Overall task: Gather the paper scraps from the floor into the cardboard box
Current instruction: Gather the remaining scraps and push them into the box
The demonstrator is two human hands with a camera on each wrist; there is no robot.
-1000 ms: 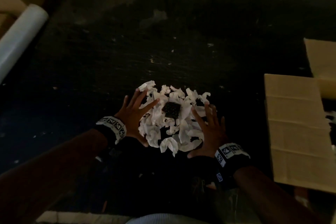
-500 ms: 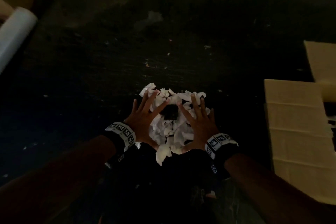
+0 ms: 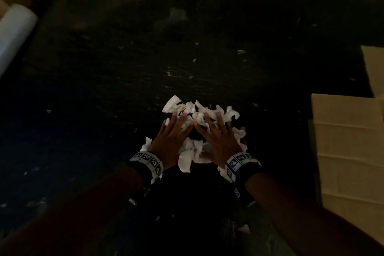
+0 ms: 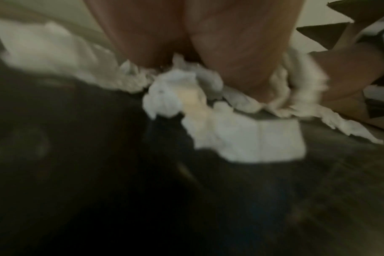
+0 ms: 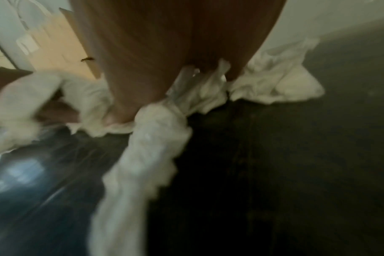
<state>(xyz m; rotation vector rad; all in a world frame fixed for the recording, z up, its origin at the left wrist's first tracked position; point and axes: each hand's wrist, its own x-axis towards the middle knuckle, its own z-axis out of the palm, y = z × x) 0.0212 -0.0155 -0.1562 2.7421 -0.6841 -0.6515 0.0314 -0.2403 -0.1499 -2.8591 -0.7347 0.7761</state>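
The paper scraps (image 3: pixel 199 114) are lying heaped on the dark floor (image 3: pixel 104 89), left of the cardboard box (image 3: pixel 349 151). The left hand (image 3: pixel 171 137) and right hand (image 3: pixel 220 139) are pressing the heap from both sides, fingers (image 3: pixel 220 119) extended and spread, gripping nothing.

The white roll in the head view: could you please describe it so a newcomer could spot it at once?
Start from the dark floor and follow it to the far left edge. There the white roll lies slanted beside brown cardboard. It is one smooth long cylinder, unlike the crumpled paper scraps heaped in the middle.
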